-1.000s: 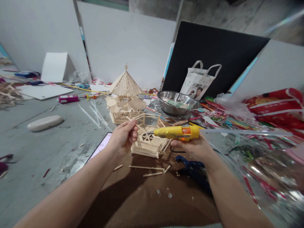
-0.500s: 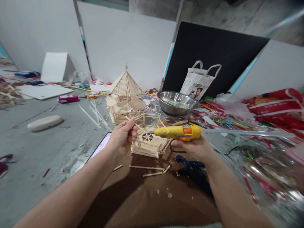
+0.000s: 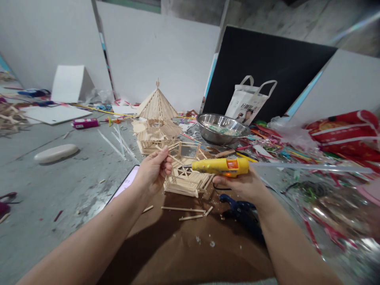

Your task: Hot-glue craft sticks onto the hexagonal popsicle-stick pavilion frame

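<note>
My left hand [image 3: 156,168] pinches a thin wooden stick [image 3: 175,159] that slants down to the right, above the hexagonal stick frame [image 3: 182,190]. My right hand [image 3: 245,184] is wrapped round a yellow glue gun [image 3: 219,166], its nozzle pointing left close to the stick; whether they touch I cannot tell. A long clear glue stick [image 3: 314,167] juts out of the gun's back. Behind the frame stands a stick pagoda model [image 3: 157,107] with a pointed roof. Loose wooden sticks [image 3: 182,209] lie in front of the frame on a brown board [image 3: 190,253].
Dark blue pliers-like cutters [image 3: 243,215] lie by my right forearm. A phone [image 3: 126,183] is beside my left wrist. A steel bowl [image 3: 222,136] and a white tote bag [image 3: 247,103] stand behind. Glue sticks [image 3: 118,142] and a grey case [image 3: 56,153] lie left; scraps clutter the right.
The glue gun has shifted slightly left in my right hand's grip, bringing its nozzle nearer the stick. My left hand has barely moved.
</note>
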A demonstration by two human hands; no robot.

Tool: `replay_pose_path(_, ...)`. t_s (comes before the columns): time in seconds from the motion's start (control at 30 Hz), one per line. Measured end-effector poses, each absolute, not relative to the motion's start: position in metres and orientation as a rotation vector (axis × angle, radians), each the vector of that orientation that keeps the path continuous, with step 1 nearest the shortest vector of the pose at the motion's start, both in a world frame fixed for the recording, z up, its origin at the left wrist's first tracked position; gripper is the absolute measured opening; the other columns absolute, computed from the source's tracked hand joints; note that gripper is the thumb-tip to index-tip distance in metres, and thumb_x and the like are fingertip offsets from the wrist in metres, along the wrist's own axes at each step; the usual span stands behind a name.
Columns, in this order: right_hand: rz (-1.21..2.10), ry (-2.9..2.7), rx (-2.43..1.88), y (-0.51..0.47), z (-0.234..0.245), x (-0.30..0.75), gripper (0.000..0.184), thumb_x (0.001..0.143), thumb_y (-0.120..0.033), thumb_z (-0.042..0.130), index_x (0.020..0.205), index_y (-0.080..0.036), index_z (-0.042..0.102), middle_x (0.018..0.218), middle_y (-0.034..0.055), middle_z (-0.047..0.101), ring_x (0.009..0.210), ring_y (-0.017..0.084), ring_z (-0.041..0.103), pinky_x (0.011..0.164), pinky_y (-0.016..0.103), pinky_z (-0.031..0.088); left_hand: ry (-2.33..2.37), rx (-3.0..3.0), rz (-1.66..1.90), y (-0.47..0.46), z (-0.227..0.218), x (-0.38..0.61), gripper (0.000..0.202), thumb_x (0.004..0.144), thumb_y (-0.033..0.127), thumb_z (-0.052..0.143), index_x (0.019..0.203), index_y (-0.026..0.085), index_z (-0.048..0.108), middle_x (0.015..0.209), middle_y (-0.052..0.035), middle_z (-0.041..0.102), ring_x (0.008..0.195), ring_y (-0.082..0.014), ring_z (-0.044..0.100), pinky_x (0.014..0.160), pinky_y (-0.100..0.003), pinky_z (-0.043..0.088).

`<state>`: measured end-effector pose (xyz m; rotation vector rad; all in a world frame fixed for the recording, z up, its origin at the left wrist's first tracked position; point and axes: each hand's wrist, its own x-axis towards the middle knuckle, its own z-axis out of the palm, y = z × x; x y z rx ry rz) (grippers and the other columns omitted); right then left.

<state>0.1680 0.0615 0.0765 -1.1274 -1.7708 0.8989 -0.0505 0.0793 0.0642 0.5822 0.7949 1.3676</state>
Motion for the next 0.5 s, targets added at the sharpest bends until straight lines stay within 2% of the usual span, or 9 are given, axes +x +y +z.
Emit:
replay_pose_path(0.13,0.914,-1.748,-1.134,0.0626,0.0740,0.1691,0.021,0.054,-0.025,0.070,0.072,-0.018,0.064,0.068,0.0001,0.065,0.063,0.016,0.060,0.056,0.028,0.053,0.800,0.570,1.375,0.0794,0.0647,-0.0505,0.017,0.077,0.019,0.049,0.062,0.012,0.047,0.044,0.0038,0.052,0.030,-0.0024,0.045,0.028,-0.009,0.037)
replay_pose_path(0.3,0.877,-1.737,-1.135,0.0642,0.0751,0.1700,0.022,0.053,-0.026,0.071,0.074,-0.020,0.065,0.073,0.0004,0.066,0.069,0.018,0.060,0.062,0.031,0.053,0.788,0.570,1.372,0.0799,0.0639,-0.0506,0.017,0.078,0.019,0.048,0.062,0.012,0.047,0.044,0.0037,0.052,0.030,-0.0028,0.045,0.027,-0.009,0.037)
replay_pose_path(0.5,0.890,-1.705,-1.063,0.0626,0.0776,0.1669,0.021,0.052,-0.024,0.071,0.072,-0.021,0.065,0.073,0.0004,0.066,0.068,0.017,0.061,0.062,0.031,0.053,0.795,0.574,1.371,0.0810,0.0624,-0.0512,0.017,0.077,0.018,0.048,0.062,0.012,0.047,0.044,0.0037,0.053,0.030,-0.0029,0.046,0.028,-0.009,0.038)
